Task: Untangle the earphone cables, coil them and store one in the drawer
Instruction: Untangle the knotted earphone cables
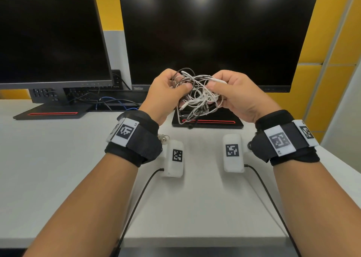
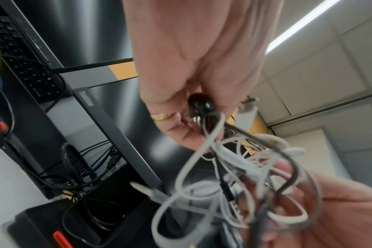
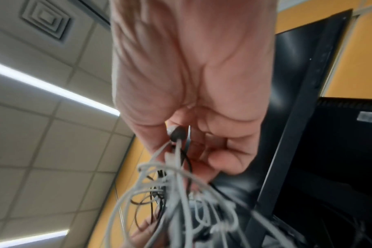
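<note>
A tangle of white and black earphone cables (image 1: 197, 94) hangs in the air in front of the right monitor, held between both hands. My left hand (image 1: 172, 88) grips its left side, thumb pressed over the strands; in the left wrist view a black earbud (image 2: 200, 104) sits pinched in those fingers, and the cables (image 2: 240, 176) spill below. My right hand (image 1: 220, 88) pinches the right side; the right wrist view shows a small dark earbud (image 3: 177, 132) held by fingers curled around white cables (image 3: 181, 193). No drawer is in view.
Two dark monitors (image 1: 213, 33) stand on black bases (image 1: 207, 122) at the back of the white desk (image 1: 58, 168). Black and blue cords (image 1: 109, 102) lie behind the left base. Two white marker blocks (image 1: 174, 159) with leads rest on the desk below my wrists.
</note>
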Available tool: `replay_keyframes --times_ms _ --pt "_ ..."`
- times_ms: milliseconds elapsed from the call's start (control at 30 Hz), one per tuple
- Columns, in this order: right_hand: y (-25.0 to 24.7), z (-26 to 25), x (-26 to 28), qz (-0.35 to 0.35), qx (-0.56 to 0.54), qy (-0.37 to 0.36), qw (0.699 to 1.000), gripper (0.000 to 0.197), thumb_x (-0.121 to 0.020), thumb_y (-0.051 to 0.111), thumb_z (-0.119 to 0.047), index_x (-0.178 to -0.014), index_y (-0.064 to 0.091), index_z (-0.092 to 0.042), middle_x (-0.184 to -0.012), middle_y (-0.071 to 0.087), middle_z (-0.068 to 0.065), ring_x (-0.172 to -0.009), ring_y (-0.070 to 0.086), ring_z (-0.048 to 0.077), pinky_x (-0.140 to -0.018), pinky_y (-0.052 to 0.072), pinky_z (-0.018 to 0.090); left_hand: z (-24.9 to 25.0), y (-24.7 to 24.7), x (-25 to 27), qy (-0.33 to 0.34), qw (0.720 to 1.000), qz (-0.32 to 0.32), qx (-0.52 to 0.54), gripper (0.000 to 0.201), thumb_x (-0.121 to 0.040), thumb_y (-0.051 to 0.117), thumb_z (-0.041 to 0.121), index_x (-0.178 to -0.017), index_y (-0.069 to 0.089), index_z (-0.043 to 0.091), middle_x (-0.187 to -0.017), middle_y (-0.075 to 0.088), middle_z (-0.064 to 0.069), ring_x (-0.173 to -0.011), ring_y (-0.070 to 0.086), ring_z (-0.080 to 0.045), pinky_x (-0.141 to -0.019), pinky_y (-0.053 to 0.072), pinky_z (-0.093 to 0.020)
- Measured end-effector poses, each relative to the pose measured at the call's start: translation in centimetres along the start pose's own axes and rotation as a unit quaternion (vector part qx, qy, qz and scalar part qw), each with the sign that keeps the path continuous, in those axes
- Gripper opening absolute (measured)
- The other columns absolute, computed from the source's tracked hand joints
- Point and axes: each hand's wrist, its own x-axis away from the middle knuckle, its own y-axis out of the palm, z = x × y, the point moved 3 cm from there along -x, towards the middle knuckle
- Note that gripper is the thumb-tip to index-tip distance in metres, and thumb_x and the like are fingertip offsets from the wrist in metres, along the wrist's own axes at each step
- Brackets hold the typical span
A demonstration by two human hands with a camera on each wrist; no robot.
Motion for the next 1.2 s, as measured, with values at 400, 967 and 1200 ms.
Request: replay_keyframes --times_ms 400,967,1200 --pt "-0.8 0.7 -0.6 0.131 0.141 0.033 0.981 0.025 -0.092 0.061 -0.026 -0.081 0.063 -0.003 -0.084 0.066 0.023 -0.072 0.063 0.029 -0.073 0.055 0.044 0.7 0.9 0.7 -0.035 0.994 -0.073 0.079 0.017 -0.097 0.054 0.009 -0.112 0.048 0.014 -0.079 0.058 -0.006 -0.060 0.054 -0.009 -0.050 0.041 -0.020" --pt "0.3 -0.5 0.0 0.077 -0.058 0.044 0.994 0.015 -0.104 0.043 -0.018 -0.094 0.053 -0.010 -0.075 0.063 0.012 -0.053 0.061 0.016 -0.045 0.044 0.024 0.7 0.7 0.5 0.026 0.992 -0.112 -0.054 0.028 -0.085 0.059 0.002 -0.097 0.067 0.027 -0.138 0.037 0.010 -0.134 0.035 -0.001 -0.110 0.039 -0.042" --pt "0.6 -1.0 0.5 -0.005 -0.129 0.011 0.992 0.031 -0.101 0.043 -0.024 -0.127 0.058 -0.015 -0.096 0.068 0.010 -0.069 0.063 0.018 -0.052 0.050 0.025 0.9 1.5 0.9 0.033 0.984 -0.162 -0.062 0.043 -0.078 0.078 0.021 -0.116 0.059 0.027 -0.111 0.064 0.005 -0.101 0.065 -0.007 -0.088 0.054 -0.027"
